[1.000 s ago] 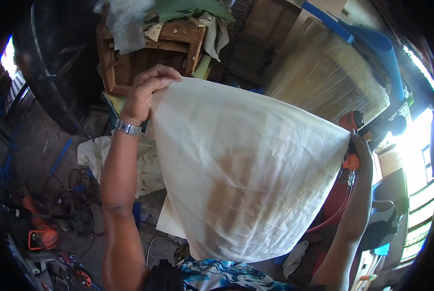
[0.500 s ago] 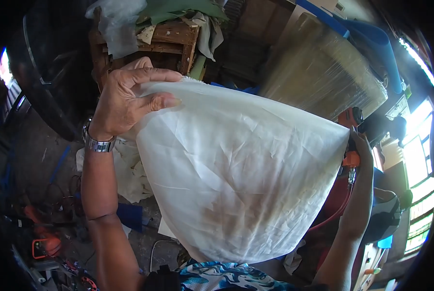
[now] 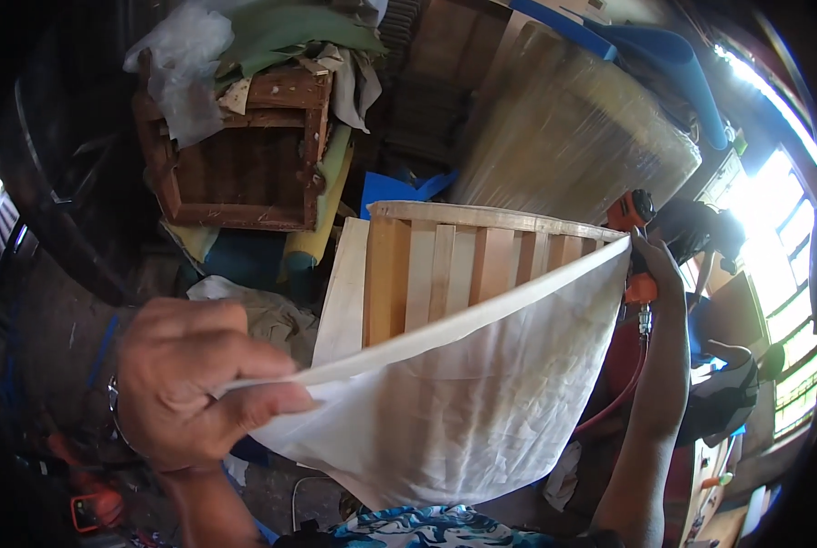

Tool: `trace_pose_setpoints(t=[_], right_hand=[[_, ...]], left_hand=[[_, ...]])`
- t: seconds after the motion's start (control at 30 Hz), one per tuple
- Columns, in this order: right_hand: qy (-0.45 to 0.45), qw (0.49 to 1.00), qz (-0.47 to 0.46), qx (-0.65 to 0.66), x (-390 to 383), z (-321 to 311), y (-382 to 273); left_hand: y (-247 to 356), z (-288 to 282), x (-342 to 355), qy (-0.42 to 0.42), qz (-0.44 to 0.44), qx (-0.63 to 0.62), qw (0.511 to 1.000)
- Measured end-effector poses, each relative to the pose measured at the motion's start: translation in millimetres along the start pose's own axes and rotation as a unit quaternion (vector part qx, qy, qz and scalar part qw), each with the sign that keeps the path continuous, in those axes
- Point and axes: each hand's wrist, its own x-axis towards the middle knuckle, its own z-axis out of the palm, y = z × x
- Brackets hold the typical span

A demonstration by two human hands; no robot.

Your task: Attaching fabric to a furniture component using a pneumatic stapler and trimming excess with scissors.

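Over the near part of a slatted wooden frame point(image 3: 492, 260) lies the white cloth point(image 3: 481, 393), its folded edge running diagonally up to the frame's far right corner. The left hand point(image 3: 198, 384), slightly blurred, pinches that edge between thumb and fingers. The right hand point(image 3: 660, 263) grips an orange tool point(image 3: 632, 212) at the corner; whether its thumb also pins the cloth is hard to tell.
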Motion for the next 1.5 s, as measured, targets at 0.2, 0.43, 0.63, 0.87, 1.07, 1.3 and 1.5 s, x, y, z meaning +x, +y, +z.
trace_pose_setpoints(t=[0.2, 0.43, 0.63, 0.87, 1.07, 1.3, 1.5], right_hand=[[-0.013, 1.000, -0.001, 0.003, -2.0, -2.1, -0.3], [-0.003, 1.000, -0.001, -0.019, 6.3, -8.9, 8.3], [0.004, 1.000, -0.009, -0.021, 9.3, -0.3, 7.2], [0.003, 1.000, -0.020, -0.023, 4.4, -9.6, 5.5], [0.005, 0.999, -0.007, -0.043, 5.0, -2.0, 0.6], [0.009, 0.999, -0.020, -0.030, 12.4, -9.4, 9.8], [-0.014, 0.999, -0.023, -0.019, 4.2, -1.3, 4.3]], left_hand=[[-64.2, 4.0, 51.3, 0.083, -0.062, -0.024, 0.994], [-133.8, 40.4, 50.9, 0.046, -0.100, -0.165, 0.980], [-146.3, 47.0, 32.2, 0.037, -0.117, -0.236, 0.964], [-140.1, 40.1, 46.5, 0.054, -0.068, -0.166, 0.982], [-197.1, 105.9, 40.2, 0.068, -0.108, -0.223, 0.966], [-199.3, 143.6, 48.1, 0.142, -0.127, -0.369, 0.910], [-203.8, 138.7, 48.8, 0.156, -0.134, -0.408, 0.890]])
